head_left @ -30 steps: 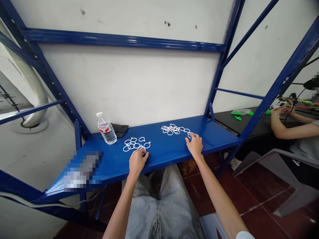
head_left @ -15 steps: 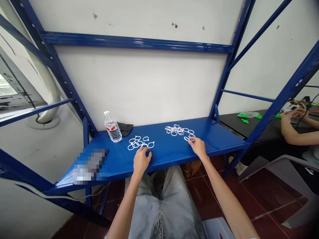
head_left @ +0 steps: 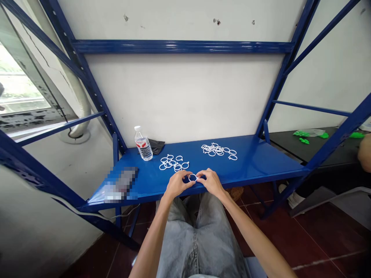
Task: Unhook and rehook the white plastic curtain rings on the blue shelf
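Observation:
Between my two hands, over the front edge of the blue shelf (head_left: 246,164), is a white ring (head_left: 189,175). My left hand (head_left: 178,182) pinches its left side, and my right hand (head_left: 211,181) pinches its right side. Just behind my left hand lies a loose group of white rings (head_left: 168,163), some overlapping, each with a small knob. A denser pile of similar rings (head_left: 216,150) sits farther back on the right, with a single ring (head_left: 232,157) at its near right edge.
A water bottle (head_left: 143,145) stands at the back left beside a black pouch-like thing (head_left: 156,146). A pixelated dark object (head_left: 123,185) lies at the left end. Blue posts frame the shelf. On the right, a black table (head_left: 324,150) carries green pieces (head_left: 303,134); part of another person's arm (head_left: 365,152) shows there.
My right hand has brought a white ring from the right pile toward the middle. My left hand has moved right, off the left group, and now grips it too. The view has shifted.

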Demonstrator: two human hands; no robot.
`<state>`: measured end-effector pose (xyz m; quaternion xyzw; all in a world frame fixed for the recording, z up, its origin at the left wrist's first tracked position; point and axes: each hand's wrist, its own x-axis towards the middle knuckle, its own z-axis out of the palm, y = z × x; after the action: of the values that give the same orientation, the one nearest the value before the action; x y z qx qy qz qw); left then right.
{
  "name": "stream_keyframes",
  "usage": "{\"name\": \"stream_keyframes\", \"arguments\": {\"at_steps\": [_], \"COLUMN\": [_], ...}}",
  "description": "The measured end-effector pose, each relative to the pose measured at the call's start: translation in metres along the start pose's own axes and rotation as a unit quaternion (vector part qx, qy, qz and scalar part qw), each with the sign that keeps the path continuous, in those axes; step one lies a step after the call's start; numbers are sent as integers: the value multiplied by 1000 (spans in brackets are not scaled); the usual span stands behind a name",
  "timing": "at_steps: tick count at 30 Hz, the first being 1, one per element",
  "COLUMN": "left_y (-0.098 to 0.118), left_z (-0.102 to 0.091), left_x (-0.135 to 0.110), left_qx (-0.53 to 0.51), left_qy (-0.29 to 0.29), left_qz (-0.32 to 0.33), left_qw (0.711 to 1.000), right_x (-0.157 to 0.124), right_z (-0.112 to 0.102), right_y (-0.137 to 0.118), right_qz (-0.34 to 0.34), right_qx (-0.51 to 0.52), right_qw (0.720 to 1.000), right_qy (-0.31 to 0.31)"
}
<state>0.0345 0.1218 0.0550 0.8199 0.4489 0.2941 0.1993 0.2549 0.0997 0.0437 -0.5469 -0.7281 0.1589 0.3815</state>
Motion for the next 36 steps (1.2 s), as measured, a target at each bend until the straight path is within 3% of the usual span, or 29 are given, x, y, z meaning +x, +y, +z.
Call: {"name": "stream_keyframes", "arguments": {"at_steps": [19, 22, 24, 28, 32, 34, 36], "left_y": [0, -4, -9, -18, -19, -18, -17], "left_z": [-1, 2, 4, 9, 12, 12, 11], "left_x": [1, 1, 3, 8, 10, 10, 8], "left_qx": [-52, -74, -75, 14, 103, 101, 86], "left_qy": [-18, 9, 66, 208, 237, 240, 240], "left_qz": [-5, -9, -26, -119, -155, -158, -157], "left_qw": [998, 997, 995, 971, 953, 952, 954], "right_x": [-1, 0, 3, 10, 17, 21, 26], "right_z": [-1, -2, -6, -29, -69, -89, -103], "right_y": [1, 3, 9, 39, 88, 110, 126], "right_qz": [41, 20, 6, 17, 89, 113, 119], "right_qx": [2, 32, 63, 26, -143, -212, -256], "right_qw": [999, 999, 998, 996, 961, 949, 947], "right_qy": [-23, -12, 2, 86, 218, 205, 151]}}
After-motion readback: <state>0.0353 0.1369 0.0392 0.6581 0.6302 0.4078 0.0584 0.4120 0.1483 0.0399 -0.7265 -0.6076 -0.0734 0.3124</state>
